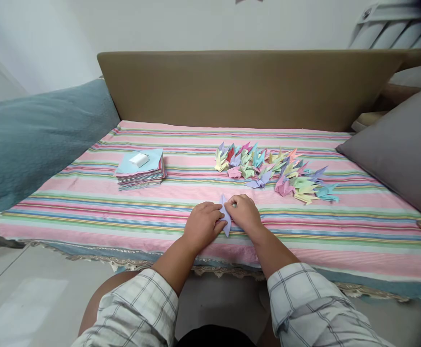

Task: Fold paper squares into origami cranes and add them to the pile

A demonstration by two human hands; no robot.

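A narrow, diamond-shaped piece of folded lavender paper [227,228] lies on the striped cloth, its long points facing toward and away from me. My left hand [203,222] holds it down from the left, with fingers and thumb on its surface. On the other side, my right hand [244,212] has its thumb and curled fingers pinching the paper's upper right edge. The fingers partly cover the middle of the paper. Beyond my hands sits a group of many-coloured folded paper cranes [264,168].
A stack of coloured paper sheets [140,179] stands at left, with a small white object [138,160] on top. The striped cloth [87,207] covers the seat. A grey cushion [401,149] is at right, a blue-covered armrest [44,135] at left, and a brown backrest [232,91] behind.
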